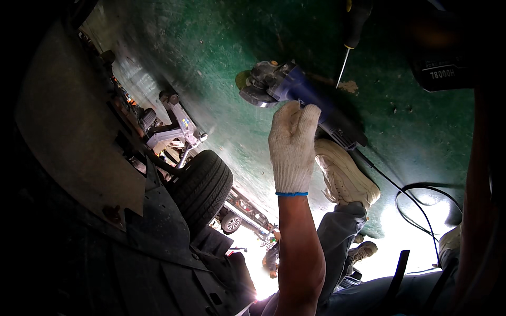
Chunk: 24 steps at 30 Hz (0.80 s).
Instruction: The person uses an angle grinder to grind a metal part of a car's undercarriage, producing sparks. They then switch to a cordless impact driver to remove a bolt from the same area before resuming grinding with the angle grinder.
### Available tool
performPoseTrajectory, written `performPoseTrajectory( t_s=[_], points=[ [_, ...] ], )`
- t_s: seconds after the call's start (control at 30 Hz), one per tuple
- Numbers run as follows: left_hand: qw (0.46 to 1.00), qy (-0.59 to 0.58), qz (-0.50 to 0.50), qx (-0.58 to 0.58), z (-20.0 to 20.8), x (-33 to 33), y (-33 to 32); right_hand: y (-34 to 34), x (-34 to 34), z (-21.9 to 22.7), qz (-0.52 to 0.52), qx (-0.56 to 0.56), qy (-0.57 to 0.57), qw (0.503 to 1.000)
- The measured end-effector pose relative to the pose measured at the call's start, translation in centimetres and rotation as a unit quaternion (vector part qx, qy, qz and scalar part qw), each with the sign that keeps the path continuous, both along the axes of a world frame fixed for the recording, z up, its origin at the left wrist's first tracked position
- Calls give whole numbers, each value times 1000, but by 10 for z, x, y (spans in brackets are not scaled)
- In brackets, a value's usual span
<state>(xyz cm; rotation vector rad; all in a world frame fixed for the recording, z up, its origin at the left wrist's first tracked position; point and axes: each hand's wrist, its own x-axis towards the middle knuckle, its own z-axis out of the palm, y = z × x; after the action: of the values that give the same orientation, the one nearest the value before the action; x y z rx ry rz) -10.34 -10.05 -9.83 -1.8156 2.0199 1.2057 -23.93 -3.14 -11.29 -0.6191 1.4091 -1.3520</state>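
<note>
We have a green floor [211, 79] beneath us, with a black car tyre [205, 184] toward 8 o'clock from our left hand [293, 139]. The blue corded angle grinder [300, 84] appears to lie on that floor, at about 1 o'clock, partly hidden behind our glove. To handle it well, we would judge it best to wrap the blue barrel fully and keep our fingers back from the disc end at 11 o'clock.

Our left forearm [298, 247] rises from 6 o'clock, wrist nearly straight, its gloved fingers bunched narrow toward 12; we cannot tell whether they touch or hold anything. A dark right forearm [480, 158] runs along 3 o'clock, but its hand is out of sight, so we cannot tell its state.

The light shoe [345, 176] sits at 4 o'clock; we should keep the thin black cable [375, 167] clear of it. Farther toward 1 o'clock is a screwdriver [356, 34].
</note>
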Motion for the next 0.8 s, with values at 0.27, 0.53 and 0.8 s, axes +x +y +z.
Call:
performPoseTrajectory(
  t_s=[0.27,0.53,0.8],
  points=[
    [1000,0,-4,0,-2,0,-2,0,-1,0,1,1,2,1000],
    [1000,-1,-13,-7,1,-4,-1,2,-2,0,4,0,1,1000],
    [999,-7,-31,-21,12,-12,4,6,-3,4,6,-2,0,1000]
  ],
)
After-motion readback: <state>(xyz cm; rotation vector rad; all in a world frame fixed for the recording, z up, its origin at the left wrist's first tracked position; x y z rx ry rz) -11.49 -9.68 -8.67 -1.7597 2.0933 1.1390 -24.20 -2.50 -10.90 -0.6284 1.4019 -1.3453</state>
